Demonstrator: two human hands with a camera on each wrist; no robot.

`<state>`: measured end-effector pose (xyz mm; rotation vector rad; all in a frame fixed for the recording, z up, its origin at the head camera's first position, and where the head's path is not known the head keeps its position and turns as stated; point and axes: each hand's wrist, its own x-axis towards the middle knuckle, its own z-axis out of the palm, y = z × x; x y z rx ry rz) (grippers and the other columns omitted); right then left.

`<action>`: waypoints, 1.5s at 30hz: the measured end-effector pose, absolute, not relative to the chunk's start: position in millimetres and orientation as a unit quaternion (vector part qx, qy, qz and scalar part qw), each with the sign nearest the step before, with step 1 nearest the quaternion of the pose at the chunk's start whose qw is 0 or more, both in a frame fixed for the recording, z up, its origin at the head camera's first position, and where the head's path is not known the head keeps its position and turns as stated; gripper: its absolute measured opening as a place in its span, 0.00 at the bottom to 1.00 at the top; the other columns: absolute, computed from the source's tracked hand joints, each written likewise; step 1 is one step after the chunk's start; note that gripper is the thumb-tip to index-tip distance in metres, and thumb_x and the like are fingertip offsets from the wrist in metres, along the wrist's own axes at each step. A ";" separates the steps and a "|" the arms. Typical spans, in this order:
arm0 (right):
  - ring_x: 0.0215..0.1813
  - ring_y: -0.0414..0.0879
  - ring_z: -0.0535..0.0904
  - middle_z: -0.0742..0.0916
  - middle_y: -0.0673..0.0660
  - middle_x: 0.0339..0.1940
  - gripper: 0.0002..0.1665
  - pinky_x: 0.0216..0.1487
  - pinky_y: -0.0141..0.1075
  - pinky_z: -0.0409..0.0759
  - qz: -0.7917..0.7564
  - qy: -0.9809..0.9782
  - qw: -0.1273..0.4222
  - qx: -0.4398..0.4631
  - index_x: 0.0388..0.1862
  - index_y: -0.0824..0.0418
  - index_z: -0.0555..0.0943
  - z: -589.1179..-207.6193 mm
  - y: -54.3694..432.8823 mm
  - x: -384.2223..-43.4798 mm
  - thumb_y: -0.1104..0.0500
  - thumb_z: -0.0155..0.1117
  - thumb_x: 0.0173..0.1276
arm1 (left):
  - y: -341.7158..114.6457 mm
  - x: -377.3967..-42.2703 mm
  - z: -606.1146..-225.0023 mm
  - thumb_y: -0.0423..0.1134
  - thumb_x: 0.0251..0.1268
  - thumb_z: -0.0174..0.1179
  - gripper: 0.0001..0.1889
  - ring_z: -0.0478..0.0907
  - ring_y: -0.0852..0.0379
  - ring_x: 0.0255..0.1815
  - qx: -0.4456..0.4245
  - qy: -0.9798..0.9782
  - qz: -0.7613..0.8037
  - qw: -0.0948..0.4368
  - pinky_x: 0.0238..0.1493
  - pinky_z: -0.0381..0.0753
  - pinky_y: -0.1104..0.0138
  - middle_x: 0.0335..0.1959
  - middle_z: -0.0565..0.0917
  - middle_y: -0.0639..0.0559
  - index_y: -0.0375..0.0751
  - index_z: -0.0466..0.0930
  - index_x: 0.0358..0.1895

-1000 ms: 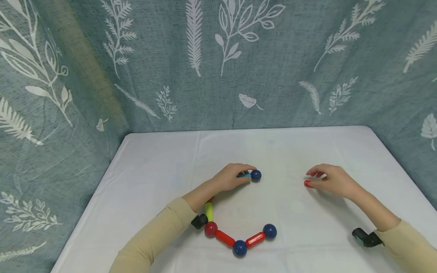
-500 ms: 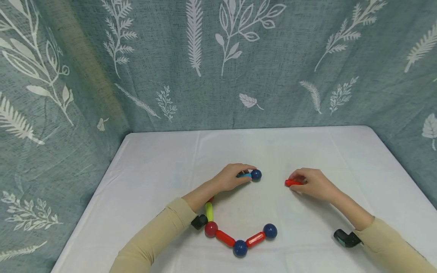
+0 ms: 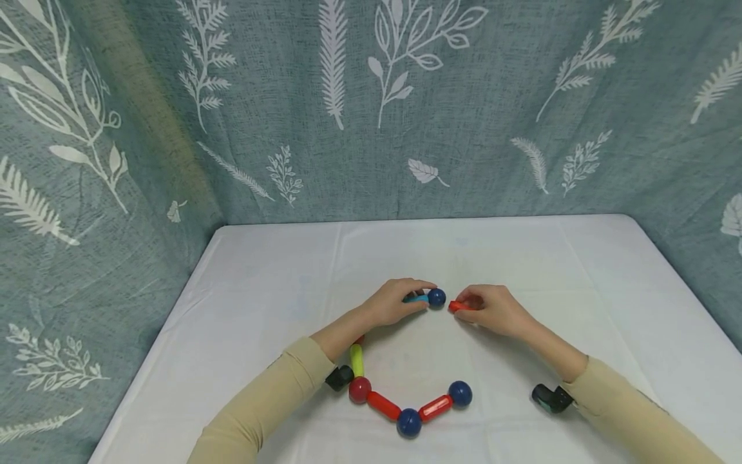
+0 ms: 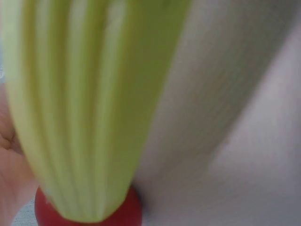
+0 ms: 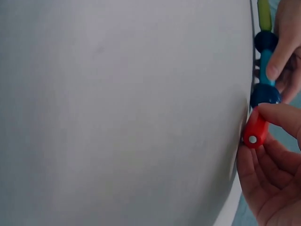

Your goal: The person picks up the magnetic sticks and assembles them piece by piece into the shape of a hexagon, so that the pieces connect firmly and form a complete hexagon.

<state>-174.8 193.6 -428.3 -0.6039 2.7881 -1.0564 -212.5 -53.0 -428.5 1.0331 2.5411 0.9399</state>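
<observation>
My left hand holds a light blue rod between thumb and fingers. One end of that rod meets a dark blue ball. Close to the ball's right, my right hand pinches a red rod; the head view shows a narrow gap between rod and ball. In the right wrist view, a white dot marks the red rod's near end. There the light blue rod runs between two dark blue balls, with a green rod beyond. The left hand partly covers this chain.
A bent chain lies nearer on the white table: a yellow-green rod, a red ball, a red rod, a dark blue ball, another red rod and a blue ball. A patterned curtain stands behind.
My right hand has moved left across the table with the red rod, from well apart to close beside the dark blue ball. The left hand has stayed in place.
</observation>
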 end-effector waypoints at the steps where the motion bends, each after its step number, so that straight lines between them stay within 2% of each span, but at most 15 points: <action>1: 0.28 0.41 0.71 0.80 0.47 0.25 0.09 0.29 0.33 0.71 -0.349 0.914 0.050 -0.200 0.40 0.61 0.85 -428.4 191.5 -175.3 0.60 0.71 0.62 | -53.0 -212.5 -428.2 0.37 0.70 0.59 0.22 0.78 0.53 0.50 0.355 0.870 0.320 0.122 0.54 0.74 0.60 0.48 0.83 0.47 0.44 0.74 0.66; 5: 0.27 0.41 0.71 0.80 0.47 0.25 0.13 0.29 0.33 0.71 -0.344 0.913 0.050 -0.214 0.45 0.62 0.83 -428.7 185.9 -178.1 0.60 0.70 0.62 | -53.3 -210.6 -424.2 0.40 0.71 0.58 0.25 0.74 0.50 0.56 0.362 0.882 0.272 0.130 0.58 0.71 0.56 0.55 0.79 0.45 0.44 0.69 0.69; 9: 0.30 0.40 0.74 0.82 0.52 0.34 0.23 0.31 0.33 0.75 -0.332 0.909 0.059 -0.246 0.56 0.66 0.78 -428.1 182.0 -182.9 0.60 0.69 0.63 | -51.5 -194.2 -410.6 0.48 0.70 0.58 0.29 0.66 0.48 0.65 0.382 0.894 0.198 0.123 0.62 0.68 0.53 0.64 0.72 0.46 0.45 0.66 0.71; 12: 0.32 0.40 0.73 0.82 0.55 0.41 0.30 0.32 0.33 0.74 -0.326 0.900 0.063 -0.281 0.65 0.65 0.73 -427.3 177.5 -186.6 0.59 0.69 0.65 | -44.4 -167.8 -396.3 0.55 0.67 0.60 0.29 0.69 0.54 0.62 0.398 0.889 0.172 0.149 0.59 0.71 0.60 0.62 0.74 0.50 0.45 0.72 0.66; 15: 0.35 0.42 0.71 0.80 0.54 0.44 0.31 0.35 0.34 0.72 -0.312 0.897 0.055 -0.308 0.68 0.61 0.72 -426.7 173.0 -188.3 0.58 0.67 0.67 | -34.2 -136.9 -390.7 0.65 0.62 0.59 0.30 0.73 0.62 0.50 0.412 0.877 0.141 0.205 0.50 0.76 0.68 0.52 0.78 0.56 0.46 0.77 0.58; 18: 0.33 0.42 0.71 0.80 0.53 0.41 0.27 0.33 0.35 0.71 -0.304 0.900 0.046 -0.310 0.65 0.59 0.75 -428.0 171.7 -189.1 0.58 0.67 0.67 | -26.5 -111.4 -396.5 0.70 0.58 0.58 0.33 0.72 0.65 0.42 0.442 0.866 0.088 0.215 0.40 0.76 0.72 0.45 0.77 0.58 0.46 0.77 0.55; 21: 0.30 0.41 0.71 0.80 0.52 0.37 0.23 0.30 0.34 0.72 -0.302 0.911 0.035 -0.280 0.58 0.61 0.78 -429.3 174.5 -189.8 0.58 0.69 0.66 | -24.2 -99.3 -406.1 0.66 0.61 0.58 0.30 0.69 0.66 0.38 0.486 0.857 0.051 0.161 0.35 0.72 0.76 0.43 0.75 0.58 0.47 0.76 0.55; 25: 0.28 0.43 0.71 0.80 0.55 0.36 0.21 0.28 0.35 0.72 -0.298 0.931 0.042 -0.204 0.52 0.65 0.78 -426.5 186.0 -187.4 0.55 0.69 0.65 | -31.4 -103.6 -410.2 0.57 0.67 0.59 0.23 0.71 0.64 0.46 0.514 0.850 0.024 0.113 0.45 0.73 0.74 0.48 0.77 0.58 0.49 0.76 0.59; 27: 0.32 0.45 0.73 0.81 0.57 0.40 0.22 0.30 0.38 0.74 -0.286 0.938 0.038 -0.190 0.52 0.64 0.77 -424.4 194.9 -184.6 0.54 0.68 0.65 | -39.0 -109.4 -409.6 0.54 0.68 0.59 0.23 0.71 0.62 0.52 0.510 0.854 0.016 0.105 0.51 0.73 0.70 0.52 0.77 0.57 0.50 0.75 0.61; 30: 0.47 0.51 0.75 0.79 0.59 0.53 0.21 0.43 0.45 0.77 -0.263 0.932 0.023 -0.247 0.56 0.61 0.78 -422.5 210.1 -179.9 0.57 0.67 0.65 | -52.5 -116.1 -409.4 0.54 0.65 0.62 0.24 0.71 0.61 0.55 0.475 0.872 0.043 0.112 0.53 0.73 0.68 0.54 0.77 0.58 0.52 0.76 0.62; 32: 0.59 0.53 0.72 0.77 0.58 0.61 0.21 0.53 0.50 0.75 -0.240 0.917 0.007 -0.317 0.57 0.56 0.79 -422.6 219.6 -177.1 0.61 0.66 0.64 | -58.8 -118.3 -411.4 0.56 0.62 0.64 0.25 0.72 0.62 0.52 0.443 0.884 0.088 0.119 0.49 0.74 0.71 0.52 0.79 0.58 0.52 0.79 0.60; 34: 0.66 0.54 0.66 0.75 0.58 0.65 0.21 0.58 0.52 0.72 -0.215 0.898 -0.004 -0.383 0.55 0.53 0.81 -423.7 225.8 -175.2 0.65 0.65 0.62 | -62.1 -118.6 -414.8 0.58 0.59 0.66 0.25 0.72 0.64 0.47 0.409 0.893 0.139 0.126 0.44 0.73 0.74 0.47 0.80 0.59 0.51 0.81 0.56; 38: 0.63 0.52 0.67 0.76 0.56 0.62 0.17 0.58 0.49 0.73 -0.188 0.878 -0.035 -0.440 0.48 0.49 0.83 -427.8 224.9 -173.5 0.66 0.67 0.62 | -58.3 -116.8 -423.3 0.58 0.59 0.66 0.22 0.73 0.65 0.40 0.351 0.906 0.206 0.112 0.38 0.73 0.76 0.41 0.81 0.60 0.49 0.82 0.50; 45: 0.57 0.46 0.69 0.78 0.52 0.52 0.16 0.51 0.43 0.77 -0.237 0.864 -0.037 -0.442 0.43 0.47 0.82 -430.4 208.7 -166.9 0.63 0.73 0.60 | -40.8 -115.8 -428.1 0.55 0.59 0.66 0.19 0.74 0.66 0.36 0.293 0.922 0.241 0.073 0.36 0.74 0.76 0.38 0.83 0.59 0.45 0.84 0.46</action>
